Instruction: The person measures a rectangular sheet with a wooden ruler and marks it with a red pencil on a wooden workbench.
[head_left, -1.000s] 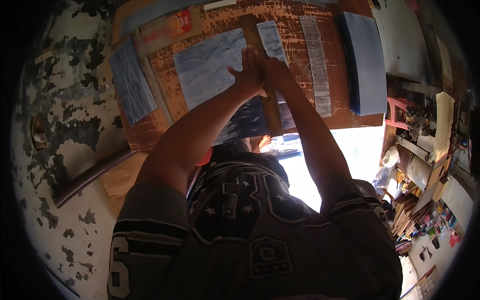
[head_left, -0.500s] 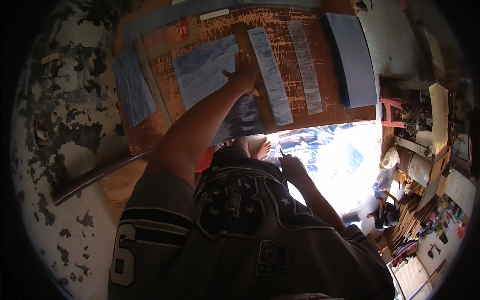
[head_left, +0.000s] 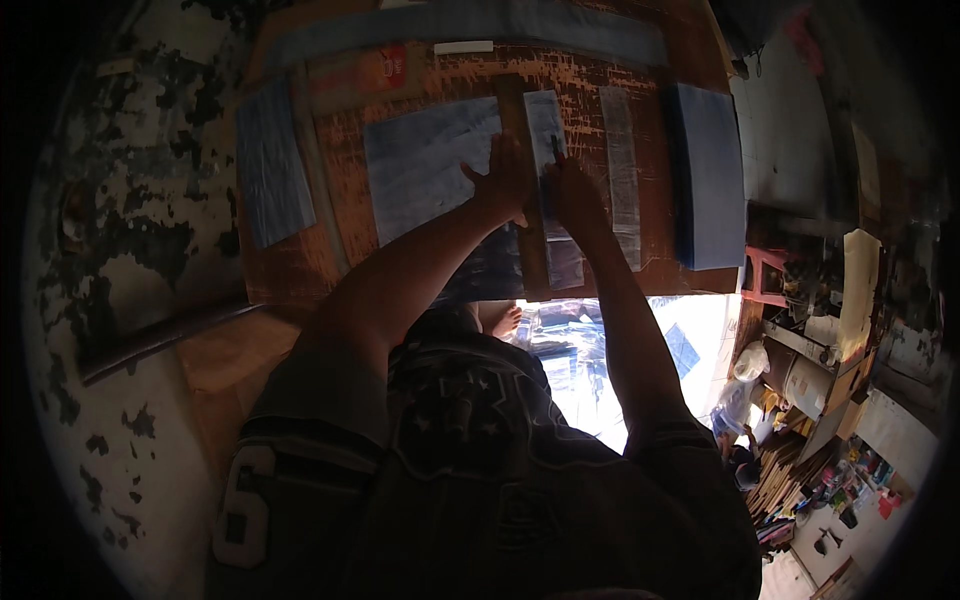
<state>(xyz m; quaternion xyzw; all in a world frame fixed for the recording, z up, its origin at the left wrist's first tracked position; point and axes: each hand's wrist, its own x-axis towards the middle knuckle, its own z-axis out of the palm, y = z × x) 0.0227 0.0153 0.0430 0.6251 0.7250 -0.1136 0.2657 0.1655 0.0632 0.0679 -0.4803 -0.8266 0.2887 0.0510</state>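
Observation:
On the brown tabletop (head_left: 570,70) a long, flat wooden straightedge (head_left: 514,105) lies over blue-grey film-like sheeting. My left hand (head_left: 503,182) is open, thumb and fingers spread, pressing on the straightedge and the sheet (head_left: 415,150) left of it. Along the straightedge's right side my right hand (head_left: 578,195) is closed around a slim dark tool (head_left: 557,148). Its tip points away from me, and I cannot make out its exact kind. Beneath that hand runs a narrow blue-grey strip (head_left: 544,112), partly covered by my fingers and wrist.
A translucent strip (head_left: 621,165) and a thick blue stack (head_left: 708,180) lie to the right. Another blue sheet (head_left: 275,165) is at the left, a white strip (head_left: 464,47) at the far side. Beyond the table are a pink stool (head_left: 765,277), stacked boards (head_left: 783,482) and apparently a person (head_left: 738,425).
My right hand has risen from beside my lap onto the table, bringing the slim tool to the straightedge. My left hand keeps pressing. The view has shifted and darkened.

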